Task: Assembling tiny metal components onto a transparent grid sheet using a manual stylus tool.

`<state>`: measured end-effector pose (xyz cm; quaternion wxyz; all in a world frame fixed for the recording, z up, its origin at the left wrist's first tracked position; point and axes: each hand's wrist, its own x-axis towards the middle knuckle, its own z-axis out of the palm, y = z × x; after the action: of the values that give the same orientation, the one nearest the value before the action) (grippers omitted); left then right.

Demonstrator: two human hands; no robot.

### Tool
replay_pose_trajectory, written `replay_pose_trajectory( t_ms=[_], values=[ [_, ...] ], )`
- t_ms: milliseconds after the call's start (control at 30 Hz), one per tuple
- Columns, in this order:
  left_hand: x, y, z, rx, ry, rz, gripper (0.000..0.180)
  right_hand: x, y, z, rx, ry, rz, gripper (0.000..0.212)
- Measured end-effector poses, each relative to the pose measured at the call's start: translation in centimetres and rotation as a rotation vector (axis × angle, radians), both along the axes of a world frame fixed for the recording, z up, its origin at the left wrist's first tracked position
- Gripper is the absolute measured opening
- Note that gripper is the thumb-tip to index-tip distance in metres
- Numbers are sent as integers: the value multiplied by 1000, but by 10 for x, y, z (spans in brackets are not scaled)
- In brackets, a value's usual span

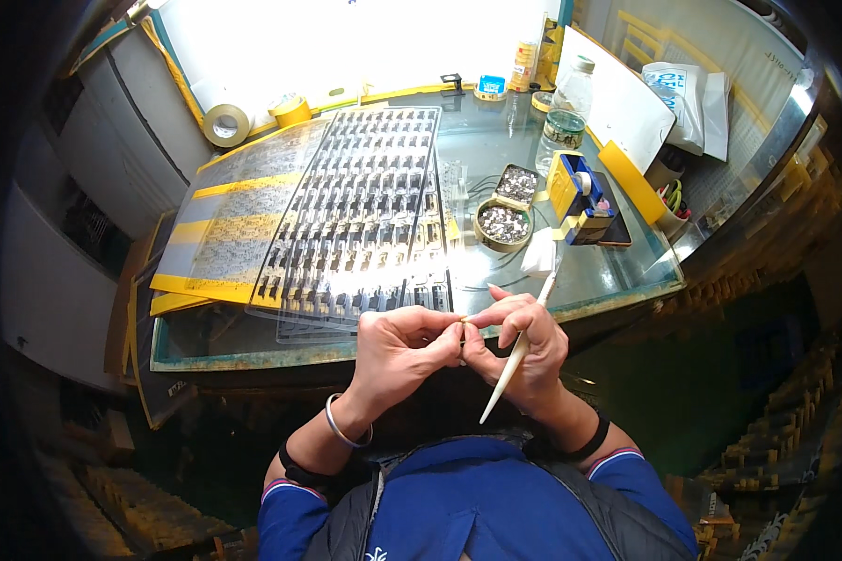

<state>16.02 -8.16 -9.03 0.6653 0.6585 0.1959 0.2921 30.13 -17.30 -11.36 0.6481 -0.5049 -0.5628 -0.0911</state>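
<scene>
My left hand (404,353) and my right hand (526,348) meet near the front edge of the glass-topped table. Their thumbs and fingertips pinch together around a tiny yellowish piece, too small and covered to name. A long white stick (505,388), tapering to a point at its lower end, lies through the fingers of my right hand and slants up toward the table. Past my hands lies a clear sheet (346,201) bearing rows of small dark parts. To its right stand a round tin (503,225) and a square tin (516,184), both filled with tiny pieces.
A blue and yellow tape dispenser (580,201) stands right of the tins, before a clear bottle (568,107). Yellow-striped sheets (239,215) lie at left. Tape rolls (225,125) sit at the back left. The table's front edge (253,358) runs just beyond my forearms.
</scene>
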Motion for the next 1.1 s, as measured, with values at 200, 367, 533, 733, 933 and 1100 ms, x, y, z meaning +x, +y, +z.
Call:
replay_pose_trajectory(
  t_ms=[200, 367, 533, 733, 933, 1100],
  values=[
    [0, 0, 2, -29, 13, -6, 18, 1, 2, -5, 19, 2, 6, 39],
    [0, 2, 3, -76, 10, -41, 17, 1, 1, -7, -20, 142, 86, 41],
    [-1, 4, 3, -62, 39, -52, 17, 2, -1, -4, -18, 33, 63, 42],
    [-3, 10, -1, -196, -52, -137, 15, 2, -2, -7, -36, 172, 147, 41],
    [-3, 15, -3, -553, -26, -160, 17, 1, -1, -10, -102, 475, 281, 39],
    [-1, 12, -2, -679, -12, -113, 19, 12, -7, -13, -33, 662, 255, 38]
  ],
)
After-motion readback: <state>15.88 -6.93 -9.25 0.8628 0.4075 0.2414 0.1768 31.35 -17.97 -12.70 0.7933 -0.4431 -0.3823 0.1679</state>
